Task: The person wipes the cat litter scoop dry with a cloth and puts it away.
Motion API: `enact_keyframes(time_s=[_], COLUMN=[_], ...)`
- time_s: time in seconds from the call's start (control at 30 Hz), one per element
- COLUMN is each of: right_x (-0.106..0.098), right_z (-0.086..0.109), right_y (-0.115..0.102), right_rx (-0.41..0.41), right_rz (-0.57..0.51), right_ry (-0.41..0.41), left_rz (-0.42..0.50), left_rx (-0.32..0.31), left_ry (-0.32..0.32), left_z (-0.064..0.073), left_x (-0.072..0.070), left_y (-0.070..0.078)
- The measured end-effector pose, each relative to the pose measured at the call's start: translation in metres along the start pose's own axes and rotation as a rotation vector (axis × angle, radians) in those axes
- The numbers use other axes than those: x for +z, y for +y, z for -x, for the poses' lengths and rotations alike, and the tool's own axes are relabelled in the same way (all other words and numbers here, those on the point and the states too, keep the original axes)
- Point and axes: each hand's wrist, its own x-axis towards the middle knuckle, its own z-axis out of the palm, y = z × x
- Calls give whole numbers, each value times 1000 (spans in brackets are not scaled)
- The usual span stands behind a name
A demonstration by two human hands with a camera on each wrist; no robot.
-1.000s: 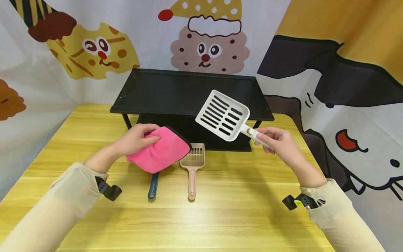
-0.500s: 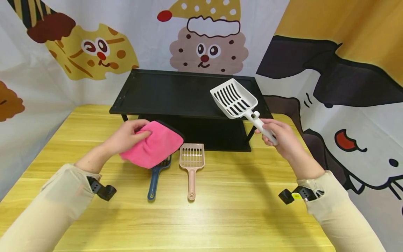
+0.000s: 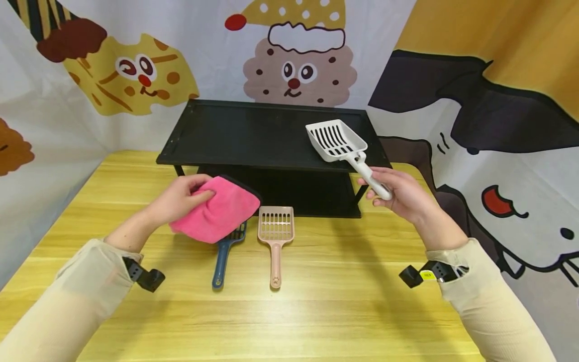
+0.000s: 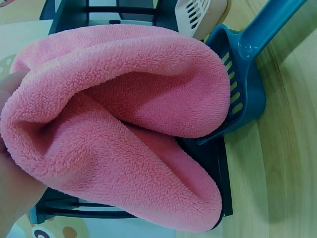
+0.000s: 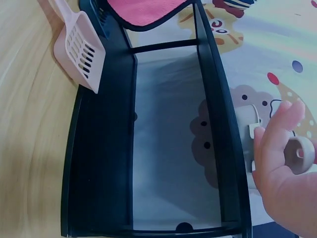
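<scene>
In the head view my left hand grips a bunched pink cloth with a dark edge, held above the table. My right hand holds a white litter scoop by its handle, the slotted head tilted over the shelf's right part. Below the cloth lies a blue litter scoop, its head partly hidden. Beside it is a beige-pink litter scoop. The left wrist view shows the cloth folded over itself, covering most fingers. From the right wrist, the hand hides much of the white scoop.
A black two-tier shelf stands at the back of the wooden table. The heads of both lying scoops reach its front edge. A cartoon-printed curtain hangs behind and on both sides.
The white scoop has shifted right and upward, then slightly down, and its head has tilted flatter. The left hand and cloth have moved a little left, exposing more of the blue scoop.
</scene>
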Motion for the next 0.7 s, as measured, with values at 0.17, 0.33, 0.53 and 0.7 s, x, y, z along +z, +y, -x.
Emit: enact_keyframes(time_s=[0.17,0.33,0.53,0.7], right_x=[-6,-15,-11,5], right_z=[10,24,23,15], right_y=[1,3,8,10], right_rx=[-8,7,31,66], right_rz=[1,19,-86,-139], right_ry=[-71,-128,-130,-2], left_rz=[9,7,-9,-15], left_rx=[7,15,-8,-20], left_ry=[13,28,35,32], left_z=[2,5,7,8], left_x=[0,-4,-8,-7], left_y=[-3,-2,-2,-2])
